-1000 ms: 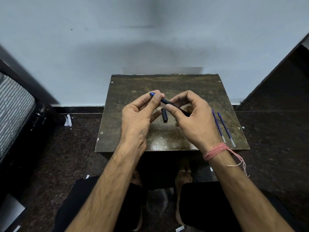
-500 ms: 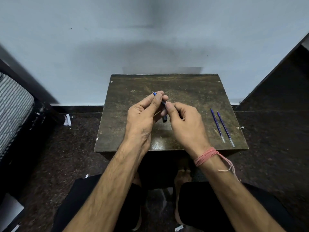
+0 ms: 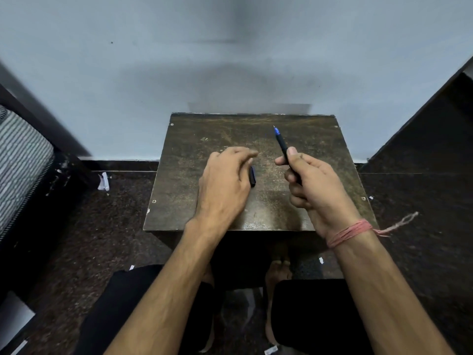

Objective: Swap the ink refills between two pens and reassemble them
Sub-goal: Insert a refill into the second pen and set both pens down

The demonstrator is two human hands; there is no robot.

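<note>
Head view looks down on a small, scuffed dark table (image 3: 194, 155) pushed against a pale wall, with both bare forearms reaching over it. The right hand (image 3: 311, 180) is curled around a slim dark pen (image 3: 283, 147), thumb pressed along the barrel, the blue-collared tip pointing up and away toward the wall; the lower barrel disappears inside the fist. A pink thread band (image 3: 348, 233) circles that wrist. The left hand (image 3: 225, 183) hangs palm-down low over the tabletop, fingers loosely spread and gripping nothing that I can see. Just beside its fingers, partly tucked under them, lies a short dark pen cap (image 3: 253, 176) flat on the wood; whether a fingertip actually touches it I cannot tell.

From where I stand, the pen looks light and rigid, a smooth plastic tube that would roll or slip if pinched carelessly. I would take it by the middle of the barrel, as the right hand does, keeping clear of the fine tip, which looks like the part most easily damaged. The cap seems tiny, hard and likely to skitter; a pinch across its sides with thumb and forefinger should serve. The pen is held well above the table, off to the right of the cap, with a clear gap between the two hands.
</note>
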